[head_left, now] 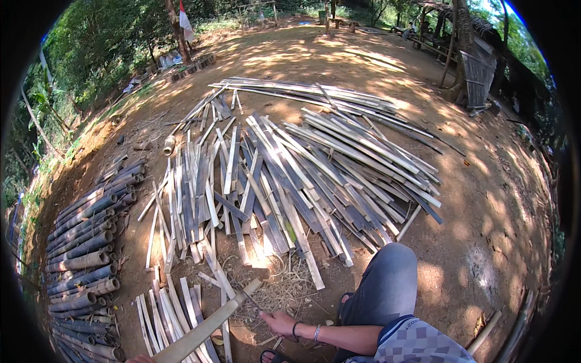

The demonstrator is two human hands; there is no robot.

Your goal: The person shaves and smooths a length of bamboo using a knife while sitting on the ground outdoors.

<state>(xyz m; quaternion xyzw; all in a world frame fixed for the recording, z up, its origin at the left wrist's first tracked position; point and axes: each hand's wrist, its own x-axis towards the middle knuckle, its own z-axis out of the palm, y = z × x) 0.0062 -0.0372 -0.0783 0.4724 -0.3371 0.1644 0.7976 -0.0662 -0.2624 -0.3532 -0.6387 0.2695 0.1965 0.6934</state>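
A pale bamboo pole (206, 327) slants from the bottom edge up to the right, ending above a patch of dry shavings (284, 290). My left hand (139, 359) is only a sliver at the bottom edge and grips the pole's lower end. My right hand (279, 323), with bracelets on its wrist, rests low by the shavings. It seems closed on a thin dark knife (254, 302) whose blade reaches the pole's upper end. My bent knee in grey trousers (387, 284) is just to the right.
A wide heap of split bamboo slats (290, 175) covers the dirt ahead. Whole bamboo tubes (85, 254) are stacked at left. Short pale slats (169, 314) lie by the pole. A shelter and woven panel (478, 72) stand far right.
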